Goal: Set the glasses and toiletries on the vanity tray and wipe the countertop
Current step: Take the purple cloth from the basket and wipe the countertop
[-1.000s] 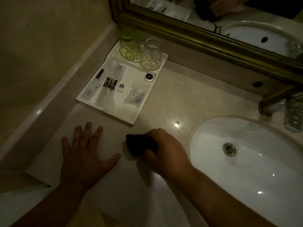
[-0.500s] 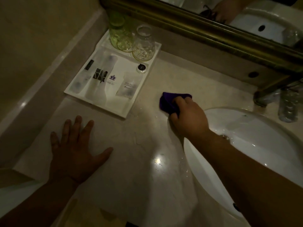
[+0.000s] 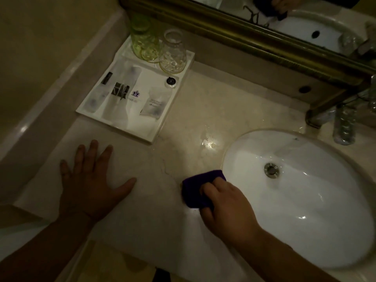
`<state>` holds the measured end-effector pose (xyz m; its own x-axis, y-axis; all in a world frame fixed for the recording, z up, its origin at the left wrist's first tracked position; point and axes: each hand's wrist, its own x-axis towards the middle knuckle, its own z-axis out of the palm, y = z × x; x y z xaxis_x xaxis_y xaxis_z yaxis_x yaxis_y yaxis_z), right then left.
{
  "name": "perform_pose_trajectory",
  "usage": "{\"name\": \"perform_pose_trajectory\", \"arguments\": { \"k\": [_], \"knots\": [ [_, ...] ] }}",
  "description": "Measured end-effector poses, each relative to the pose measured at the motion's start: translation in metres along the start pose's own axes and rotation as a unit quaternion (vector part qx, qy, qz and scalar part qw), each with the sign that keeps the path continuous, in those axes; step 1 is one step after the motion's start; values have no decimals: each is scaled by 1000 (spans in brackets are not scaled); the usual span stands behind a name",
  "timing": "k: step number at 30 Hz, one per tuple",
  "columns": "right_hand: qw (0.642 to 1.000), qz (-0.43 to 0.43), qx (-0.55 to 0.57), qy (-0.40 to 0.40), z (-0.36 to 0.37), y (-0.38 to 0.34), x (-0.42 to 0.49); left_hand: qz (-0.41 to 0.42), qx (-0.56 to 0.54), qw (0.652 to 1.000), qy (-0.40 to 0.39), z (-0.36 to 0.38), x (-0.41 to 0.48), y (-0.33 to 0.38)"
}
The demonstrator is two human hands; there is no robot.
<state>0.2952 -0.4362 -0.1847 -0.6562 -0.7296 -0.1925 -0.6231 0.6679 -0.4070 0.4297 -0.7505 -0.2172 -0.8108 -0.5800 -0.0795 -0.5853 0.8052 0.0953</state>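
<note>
glasses (image 3: pixel 160 49) and toiletries (image 3: pixel 130 96) are sitting on the tray (image 3: pixel 151 137); right hand (image 3: pixel 227 208), fingers (image 3: pixel 209 189) pinching the cloth (image 3: pixel 198 183), is wiping the worktop (image 3: pixel 223 102); left hand (image 3: pixel 89 180) is lying spread flat.

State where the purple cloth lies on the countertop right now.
In the head view, the purple cloth sits under the right hand, beside the near-left rim of the white oval sink.

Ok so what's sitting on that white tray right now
On the white tray: a green glass and a clear glass at the back, a small round black-topped item, and several flat toiletry packets. What the packets contain is too dim to read.
</note>
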Motion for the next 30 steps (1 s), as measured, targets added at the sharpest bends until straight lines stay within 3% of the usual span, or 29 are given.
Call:
{"name": "perform_pose_trajectory", "arguments": {
  "k": [9,12,15,17,20,25,30],
  "knots": [
    [998,0,-3,-62,-6,-6,-23,-3,-13,1000,-2,-4,1,1],
    [984,97,143,-44,-21,-12,-3,-6,-7,1000,-4,-4,2,0],
    [941,189,269,76,-39,-12,34,-8,-4,1000,-6,-2,2,0],
    [935,209,250,143,-53,-4,67,-5,-3,1000,-9,-2,2,0],
    [938,228,191,178,-64,13,118,-7,2,1000,-11,-2,3,-1],
    [958,236,4,162,-33,2,159,-6,-6,1000,-14,-3,2,1],
    [984,141,12,111,-6,-51,150,-5,-8,1000,-19,-8,2,4]
  ]
}}
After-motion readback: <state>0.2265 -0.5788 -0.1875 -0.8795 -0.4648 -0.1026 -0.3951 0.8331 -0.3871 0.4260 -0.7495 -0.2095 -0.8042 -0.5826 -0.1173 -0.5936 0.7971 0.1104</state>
